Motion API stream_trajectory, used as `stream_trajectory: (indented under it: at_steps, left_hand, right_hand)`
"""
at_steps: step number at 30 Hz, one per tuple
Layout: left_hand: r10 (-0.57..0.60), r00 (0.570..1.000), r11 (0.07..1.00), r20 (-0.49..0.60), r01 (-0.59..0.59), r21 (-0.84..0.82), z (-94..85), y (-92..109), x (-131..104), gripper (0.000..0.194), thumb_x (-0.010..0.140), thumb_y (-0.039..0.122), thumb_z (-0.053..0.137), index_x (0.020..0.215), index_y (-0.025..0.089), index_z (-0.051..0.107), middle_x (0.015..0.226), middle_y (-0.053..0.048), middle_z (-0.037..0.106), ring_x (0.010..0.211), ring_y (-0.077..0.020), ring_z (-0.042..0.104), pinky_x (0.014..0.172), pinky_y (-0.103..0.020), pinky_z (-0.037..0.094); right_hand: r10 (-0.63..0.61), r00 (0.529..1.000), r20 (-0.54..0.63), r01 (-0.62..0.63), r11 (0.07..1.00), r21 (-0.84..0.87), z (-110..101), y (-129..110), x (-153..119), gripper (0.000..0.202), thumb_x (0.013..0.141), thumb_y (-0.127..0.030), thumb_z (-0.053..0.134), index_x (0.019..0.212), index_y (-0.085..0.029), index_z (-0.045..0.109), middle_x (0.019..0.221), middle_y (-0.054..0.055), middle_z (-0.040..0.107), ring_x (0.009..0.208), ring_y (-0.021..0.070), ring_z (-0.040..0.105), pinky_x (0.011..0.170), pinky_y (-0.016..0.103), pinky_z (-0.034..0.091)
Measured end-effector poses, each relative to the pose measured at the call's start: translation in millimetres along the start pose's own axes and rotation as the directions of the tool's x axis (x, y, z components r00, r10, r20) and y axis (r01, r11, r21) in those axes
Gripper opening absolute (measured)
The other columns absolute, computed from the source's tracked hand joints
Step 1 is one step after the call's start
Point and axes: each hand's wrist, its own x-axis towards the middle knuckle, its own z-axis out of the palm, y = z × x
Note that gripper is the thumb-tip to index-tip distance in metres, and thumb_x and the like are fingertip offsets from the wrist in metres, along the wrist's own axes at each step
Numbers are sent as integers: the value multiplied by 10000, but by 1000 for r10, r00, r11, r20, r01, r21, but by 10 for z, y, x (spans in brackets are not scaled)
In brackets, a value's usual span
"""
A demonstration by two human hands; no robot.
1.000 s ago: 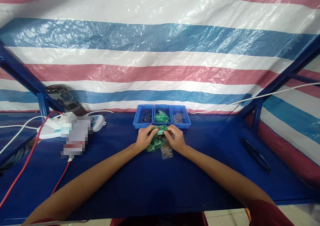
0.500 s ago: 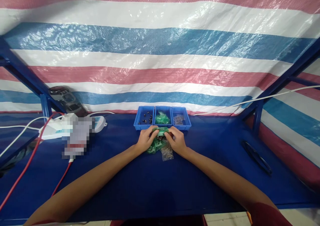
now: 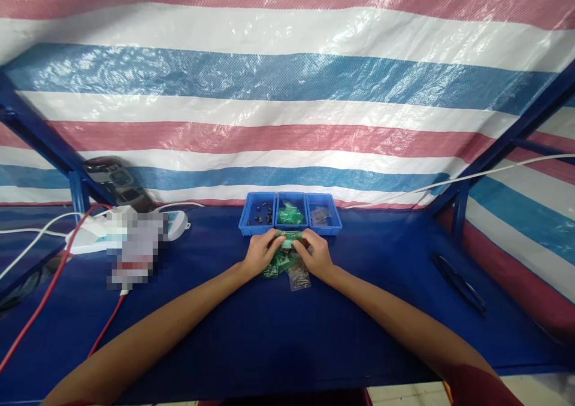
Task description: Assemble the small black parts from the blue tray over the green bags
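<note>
Between my two hands is a small green plastic bag point(image 3: 290, 236), just in front of the blue bins. My left hand point(image 3: 260, 253) pinches its left end, and my right hand point(image 3: 318, 254) pinches the right end. Below the fingers, more green bags point(image 3: 281, 263) lie on the table, partly hidden by my hands. A clear bag point(image 3: 299, 276) with small metal-looking parts lies beside them, near my right wrist. What the held bag contains is too small to make out.
Three joined blue bins stand behind my hands: the left bin point(image 3: 245, 225) has dark small parts, the middle bin point(image 3: 291, 226) green bags, the right bin point(image 3: 330, 229) clear bags. A white power strip point(image 3: 85, 238) with cables is at left, dark glasses point(image 3: 459, 283) at right.
Both hands stay on the green bag, which now looks more rolled or folded between the fingers. The whole view has shifted slightly.
</note>
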Motion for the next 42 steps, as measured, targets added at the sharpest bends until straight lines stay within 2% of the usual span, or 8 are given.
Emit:
stream_trajectory:
  at_steps: [3, 9, 14, 22, 27, 29, 34, 42]
  left_hand:
    - [-6, 1000, 999, -2, 6, 31, 3, -5, -10, 290, 925, 367, 428, 792, 162, 584, 546, 30, 540, 471, -89, 514, 508, -192, 380]
    - [32, 999, 999, 2, -32, 41, 14, -13, -10, 231, 925, 336, 426, 956, 168, 581, 718, -4, 636, 585, -110, 588, 573, -203, 422]
    - [36, 999, 999, 12, -36, 30, 14, -18, 2, 196, 908, 308, 458, 966, 164, 577, 664, 12, 609, 565, -109, 575, 554, -204, 410]
    - [-18, 998, 1000, 55, 17, 9, 13, 50, 16, 263, 870, 389, 516, 994, 163, 568, 587, 31, 562, 510, -105, 531, 509, -200, 388]
    - [51, 998, 998, 21, -52, 34, 10, 41, 47, 296, 874, 400, 515, 748, 145, 597, 505, 32, 486, 455, -86, 457, 471, -200, 333]
    - [67, 997, 997, 24, -68, 27, 14, 33, 55, 306, 877, 399, 515, 739, 142, 606, 505, 29, 495, 451, -84, 450, 465, -197, 325]
    - [42, 998, 999, 48, -42, 9, 13, 27, 54, 295, 900, 387, 481, 794, 145, 611, 578, 15, 561, 514, -96, 511, 505, -193, 351]
    - [-30, 999, 997, 39, 32, -67, 18, -31, 32, 405, 894, 383, 495, 567, 147, 460, 471, 49, 464, 429, -69, 448, 476, -187, 324]
  right_hand:
    - [-2, 1000, -10, 2, 1000, -24, 5, 4, 5, 266, 926, -349, 436, 758, -181, 555, 629, -2, 448, 570, 140, 453, 554, 260, 385]
    - [-2, 1000, -23, 2, 1000, -7, 4, 9, 7, 249, 930, -353, 431, 811, -183, 569, 649, 7, 488, 581, 143, 472, 559, 262, 395]
    - [20, 999, -36, -21, 1000, -18, -10, 3, 6, 256, 928, -347, 439, 768, -185, 556, 644, 3, 482, 579, 139, 467, 572, 263, 397]
    - [43, 997, -63, -44, 999, -14, -15, 13, -26, 232, 924, -341, 450, 816, -178, 575, 685, 19, 535, 607, 146, 506, 606, 271, 417]
    - [45, 995, -92, -46, 999, -15, -1, 17, -28, 242, 924, -343, 441, 817, -175, 578, 690, 22, 538, 607, 145, 512, 607, 270, 419]
    - [50, 995, -91, -51, 999, -13, 0, 19, -25, 246, 924, -348, 436, 822, -176, 579, 687, 20, 538, 607, 144, 511, 604, 266, 421]
    - [64, 995, -73, -63, 998, 9, 2, 25, -25, 220, 917, -337, 450, 874, -168, 584, 720, 27, 557, 619, 142, 522, 613, 262, 426]
    - [51, 998, -27, -51, 999, -7, 4, 33, -42, 256, 902, -355, 461, 742, -175, 550, 627, -4, 464, 563, 128, 461, 567, 248, 393]
